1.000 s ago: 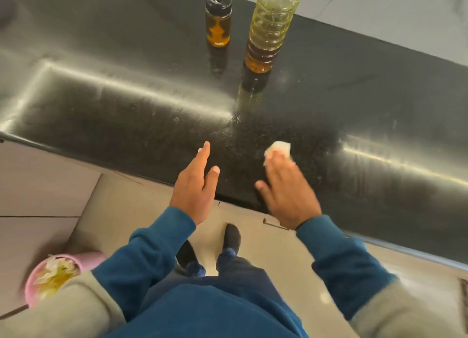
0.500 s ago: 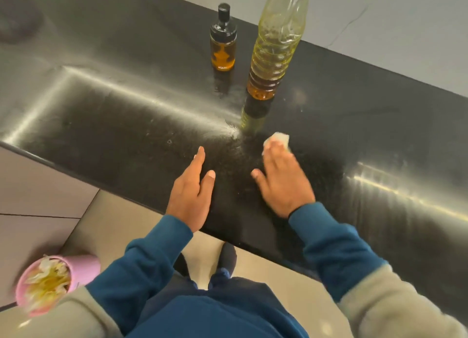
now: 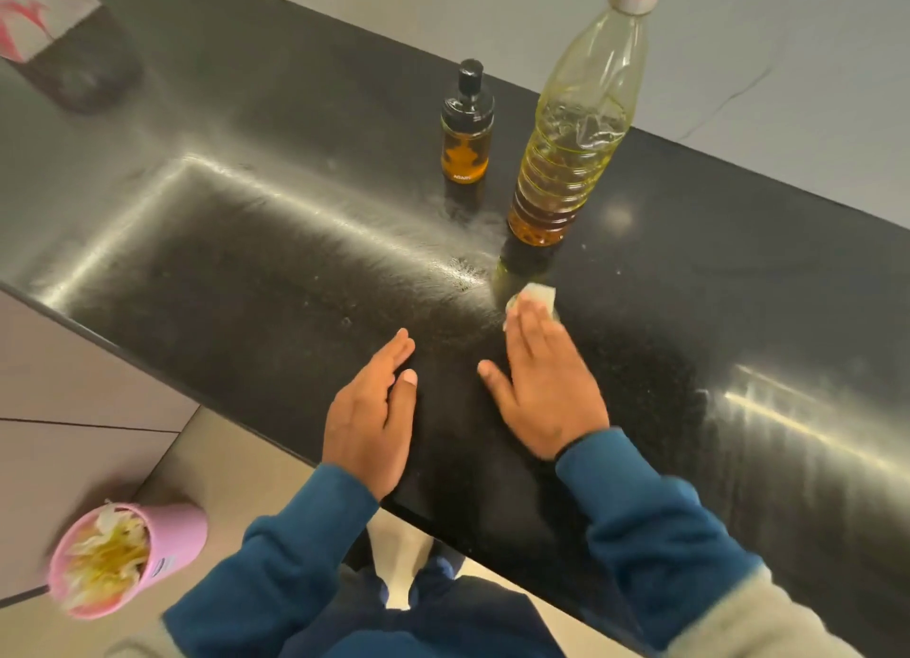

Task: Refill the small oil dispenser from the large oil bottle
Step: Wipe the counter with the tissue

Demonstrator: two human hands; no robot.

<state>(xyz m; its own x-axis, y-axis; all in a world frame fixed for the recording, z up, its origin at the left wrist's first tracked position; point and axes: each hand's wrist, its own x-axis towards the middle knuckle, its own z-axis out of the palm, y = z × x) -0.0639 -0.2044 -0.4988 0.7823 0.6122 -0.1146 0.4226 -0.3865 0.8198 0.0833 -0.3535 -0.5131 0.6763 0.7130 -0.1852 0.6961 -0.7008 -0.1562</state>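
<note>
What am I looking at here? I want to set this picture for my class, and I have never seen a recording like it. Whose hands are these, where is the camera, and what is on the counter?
No machine is involved: a person in blue sleeves works with bare hands. The camera sits on that person's head and looks forward and down, so you see the scene as they do.

The dark counter carries two upright, capped things: a small dispenser with a black top, holding amber oil, and to its right a tall bottle with a red cap, partly full of yellow oil.

The left hand lies open at the counter's edge, holding nothing. The right hand presses a small white wad, perhaps tissue, flat on the counter in front of the bottle.

On the floor, lower left, is a pink bin of scraps.
</note>
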